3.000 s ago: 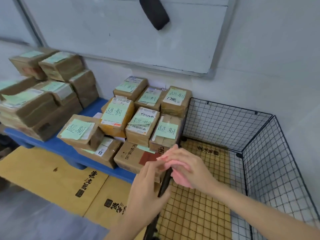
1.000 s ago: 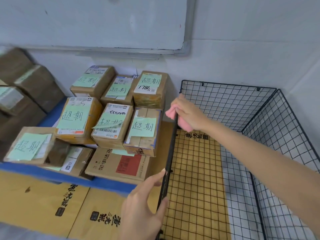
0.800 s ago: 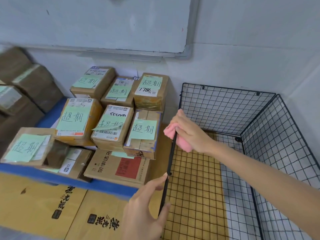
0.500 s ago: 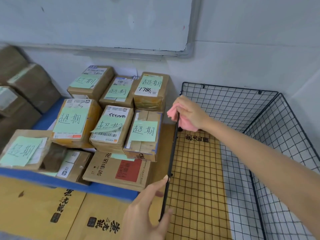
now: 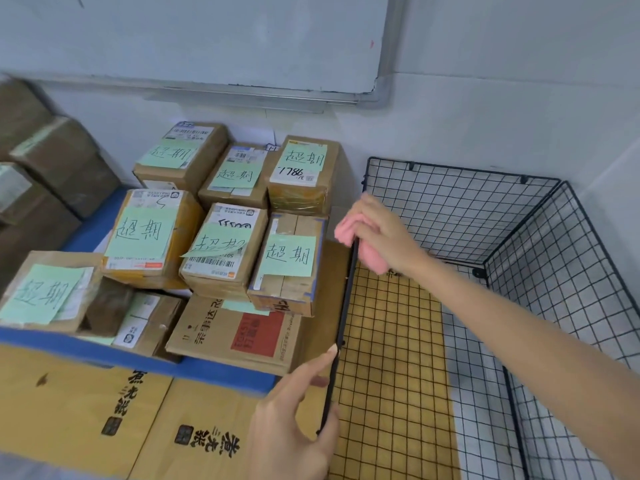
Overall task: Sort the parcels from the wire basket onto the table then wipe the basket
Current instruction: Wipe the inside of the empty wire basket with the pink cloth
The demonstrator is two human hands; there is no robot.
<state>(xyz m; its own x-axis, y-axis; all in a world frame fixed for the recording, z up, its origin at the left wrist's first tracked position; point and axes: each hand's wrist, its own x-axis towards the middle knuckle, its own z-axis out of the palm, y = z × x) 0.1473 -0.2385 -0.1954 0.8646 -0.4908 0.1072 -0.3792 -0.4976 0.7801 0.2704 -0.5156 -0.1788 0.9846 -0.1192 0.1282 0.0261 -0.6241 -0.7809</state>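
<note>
The wire basket (image 5: 460, 209) is standing at the right, just beside the blue counter (image 5: 86, 237), with its back panel near the white wall (image 5: 502, 109). It is made of black grid panels and is open at the top. Yellow cardboard (image 5: 391, 341) and pale floor are showing through its mesh bottom. Its left panel is facing the camera edge-on, so it is reading as one dark bar. The right hand (image 5: 384, 233) is reaching to the far end of that bar, its fingers (image 5: 367, 209) curling round a pink cloth (image 5: 348, 228) and pressing it on the rim. The left hand (image 5: 294, 420) is pinching the same rim nearer the camera, thumb on the outside and fingers wrapping the wire. The parcels (image 5: 221, 251), brown cartons carrying green handwritten notes, are lying stacked on the counter. The nearest ones are sitting just beside the basket's left panel, leaving only a narrow gap. Most of the cloth is hiding under the right hand. The left wrist, the basket's near end and part of its right panel are running out of frame. The cartons at the far left are blurring past reading. A whiteboard (image 5: 207, 39) is hanging above the parcels, and the room inside the basket is lying open from above.
</note>
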